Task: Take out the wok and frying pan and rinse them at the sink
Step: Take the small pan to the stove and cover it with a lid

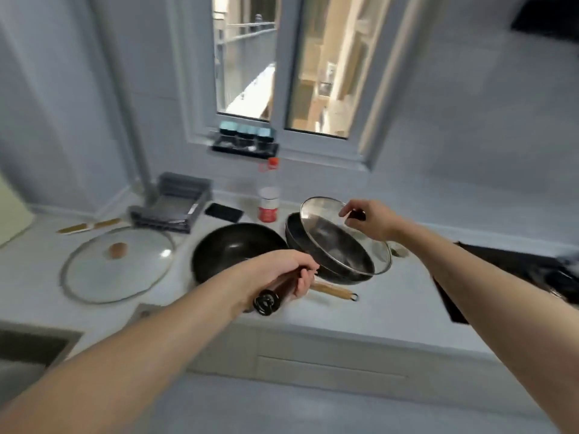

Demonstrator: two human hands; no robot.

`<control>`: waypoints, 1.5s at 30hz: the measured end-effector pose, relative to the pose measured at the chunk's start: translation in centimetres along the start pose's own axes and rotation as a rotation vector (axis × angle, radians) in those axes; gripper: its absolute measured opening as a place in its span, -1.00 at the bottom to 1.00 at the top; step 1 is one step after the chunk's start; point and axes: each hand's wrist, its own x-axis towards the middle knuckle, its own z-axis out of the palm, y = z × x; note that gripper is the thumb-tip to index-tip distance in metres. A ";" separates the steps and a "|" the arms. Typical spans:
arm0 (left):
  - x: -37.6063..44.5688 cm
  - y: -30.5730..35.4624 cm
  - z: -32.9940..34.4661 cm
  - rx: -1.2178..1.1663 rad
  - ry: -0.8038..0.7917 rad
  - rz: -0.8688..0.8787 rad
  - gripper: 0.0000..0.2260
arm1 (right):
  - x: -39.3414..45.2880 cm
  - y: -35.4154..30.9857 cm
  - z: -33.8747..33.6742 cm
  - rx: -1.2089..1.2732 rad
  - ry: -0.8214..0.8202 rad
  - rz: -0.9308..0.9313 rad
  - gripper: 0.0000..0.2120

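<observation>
A black wok (pixel 232 249) sits on the white counter (pixel 360 314), its wooden handle (pixel 335 291) pointing right. To its right a black frying pan (pixel 332 261) is tilted above the counter, and my left hand (pixel 282 270) grips its dark handle (pixel 266 303). My right hand (pixel 369 219) pinches the dark knob of a small glass lid (pixel 319 214), which is held tilted over the frying pan, partly off it. A larger glass lid with a wooden knob (pixel 117 264) lies flat on the counter to the left of the wok.
A sink (pixel 31 346) is at the lower left edge. Behind the pans stand a red-capped bottle (pixel 268 198), a black phone (pixel 224 212), a grey dish rack (pixel 175 205) and chopsticks (pixel 91 226). A black stove (pixel 517 277) lies to the right. A window is behind.
</observation>
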 end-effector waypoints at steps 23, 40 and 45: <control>30.4 1.1 39.0 0.324 -0.213 -0.123 -0.84 | -16.3 46.6 -11.6 0.037 0.132 0.351 -0.82; 53.8 10.4 35.8 0.437 -0.305 -0.072 -0.27 | -4.5 60.3 -7.5 0.157 0.188 0.582 -0.43; 57.2 11.4 35.0 0.401 -0.319 -0.088 -0.43 | -1.6 63.9 -6.4 0.194 0.105 0.563 -0.43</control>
